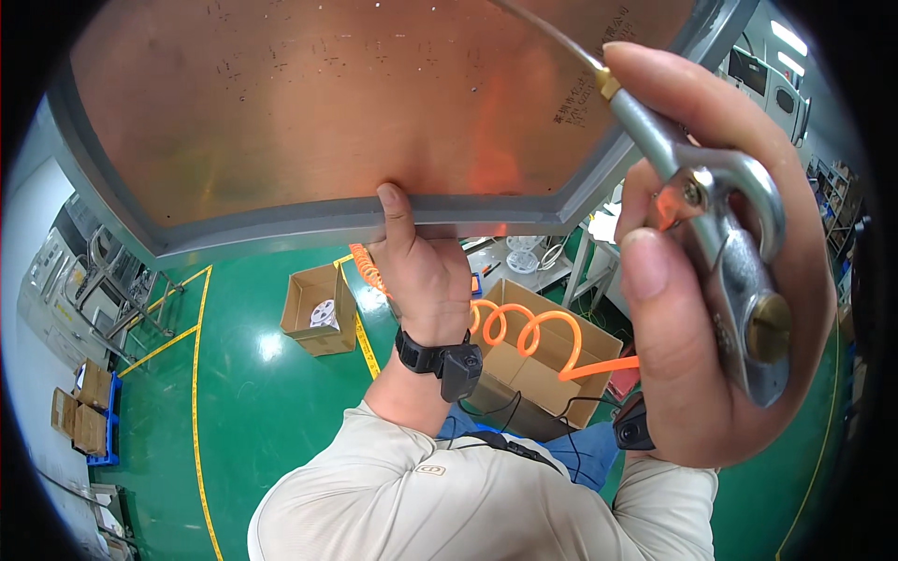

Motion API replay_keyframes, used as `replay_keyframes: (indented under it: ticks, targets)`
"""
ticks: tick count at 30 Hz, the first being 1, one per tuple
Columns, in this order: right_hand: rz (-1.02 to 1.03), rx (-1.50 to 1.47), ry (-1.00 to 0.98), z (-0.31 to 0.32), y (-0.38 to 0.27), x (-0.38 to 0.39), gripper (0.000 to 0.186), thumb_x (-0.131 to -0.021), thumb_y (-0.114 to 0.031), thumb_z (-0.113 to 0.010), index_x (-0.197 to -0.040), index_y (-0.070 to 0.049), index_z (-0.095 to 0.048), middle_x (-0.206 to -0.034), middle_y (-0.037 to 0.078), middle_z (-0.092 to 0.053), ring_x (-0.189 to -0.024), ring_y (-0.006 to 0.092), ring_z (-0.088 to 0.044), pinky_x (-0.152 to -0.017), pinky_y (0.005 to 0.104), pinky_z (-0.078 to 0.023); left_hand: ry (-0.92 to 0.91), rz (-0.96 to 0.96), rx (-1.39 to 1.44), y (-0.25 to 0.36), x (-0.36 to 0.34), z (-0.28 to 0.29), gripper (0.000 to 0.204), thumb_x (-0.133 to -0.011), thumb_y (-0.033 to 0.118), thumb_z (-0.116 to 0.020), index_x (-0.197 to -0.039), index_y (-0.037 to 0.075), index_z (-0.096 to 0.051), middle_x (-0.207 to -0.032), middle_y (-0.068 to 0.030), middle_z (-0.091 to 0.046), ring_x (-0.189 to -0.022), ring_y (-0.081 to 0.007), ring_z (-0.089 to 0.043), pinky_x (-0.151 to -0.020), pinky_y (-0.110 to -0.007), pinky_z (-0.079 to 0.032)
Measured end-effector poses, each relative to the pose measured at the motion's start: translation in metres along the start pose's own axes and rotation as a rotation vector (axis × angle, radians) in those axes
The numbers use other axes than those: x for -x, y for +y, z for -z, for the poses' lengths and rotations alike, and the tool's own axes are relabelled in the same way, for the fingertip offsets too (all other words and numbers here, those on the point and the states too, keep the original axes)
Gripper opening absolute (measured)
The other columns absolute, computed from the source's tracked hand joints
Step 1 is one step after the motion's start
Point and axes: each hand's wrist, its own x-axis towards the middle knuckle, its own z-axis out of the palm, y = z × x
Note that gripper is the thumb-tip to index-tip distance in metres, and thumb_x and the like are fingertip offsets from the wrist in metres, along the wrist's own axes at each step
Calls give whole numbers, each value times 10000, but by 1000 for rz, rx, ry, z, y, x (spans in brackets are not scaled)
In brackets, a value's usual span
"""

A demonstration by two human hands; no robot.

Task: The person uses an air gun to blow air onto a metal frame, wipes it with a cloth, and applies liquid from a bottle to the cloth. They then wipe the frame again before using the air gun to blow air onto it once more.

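A framed metal stencil (pixel 355 122) is held up, tilted, across the upper part of the head view; its shiny sheet carries rows of tiny holes and sits in a grey frame. My left hand (pixel 421 271) grips the frame's lower edge, thumb on the near face and its other fingers hidden behind. In my right hand (pixel 692 374) is a silver air blow gun (pixel 645 122), fingers wrapped round its body. A thin nozzle tube runs from its brass fitting toward the stencil's upper part; its tip is out of view. An orange coiled hose (pixel 524 327) hangs below, its connection to the gun hidden.
On the green floor stand a small carton (pixel 327 342) with white reels and a large open carton (pixel 538 369) close to my body. A table (pixel 547 280) with white reels is beyond. Machines (pixel 70 280) line the left; brown boxes (pixel 91 411) sit on a blue pallet.
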Motion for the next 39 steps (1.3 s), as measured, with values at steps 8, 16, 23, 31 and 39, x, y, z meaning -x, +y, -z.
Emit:
replay_keyframes:
  ticks: [8, 16, 23, 31, 39]
  targets:
    - [-15, 20, -6, 4, -6, 1, 676, -840, -376, -733, -1367, 43, -664, -798, 20, -589, -712, 82, -522, -658, 239, -387, 29, 36, -71, 3, 0, 6, 382, -1091, 341, -655, -1295, 19, -626, -1289, -90, -683, -1149, -225, -679, -966, -430, -568]
    - [-83, 46, 6, 5, -8, 5, 701, -841, -407, -737, -1384, 31, -661, -781, 19, -596, -694, 73, -537, -643, 229, -397, 54, -28, -133, 7, 13, -6, 353, -1088, 313, -662, -1289, 26, -620, -1290, -80, -674, -1187, -230, -656, -996, -447, -566]
    - [-92, 37, -32, 3, -6, 5, 693, -878, -354, -701, -1429, 57, -613, -766, 22, -581, -671, 67, -525, -639, 227, -392, 60, -21, -122, 5, 11, -4, 298, -1086, 295, -656, -1303, 92, -639, -1330, -27, -673, -1270, -225, -624, -1106, -467, -512]
    - [-83, 26, -57, 8, 0, 2, 704, -878, -359, -696, -1442, 51, -604, -795, 22, -589, -684, 68, -546, -639, 229, -403, -51, 1, -99, 6, 8, -1, 313, -1081, 330, -661, -1304, 111, -647, -1342, -16, -670, -1283, -230, -617, -1120, -481, -498]
    - [-131, 22, -43, 8, -4, 6, 716, -895, -384, -704, -1460, 41, -592, -857, 29, -620, -710, 69, -568, -664, 225, -441, -2, 9, -122, 7, 7, -1, 321, -1070, 355, -675, -1297, 130, -659, -1356, -9, -669, -1287, -224, -613, -1129, -479, -487]
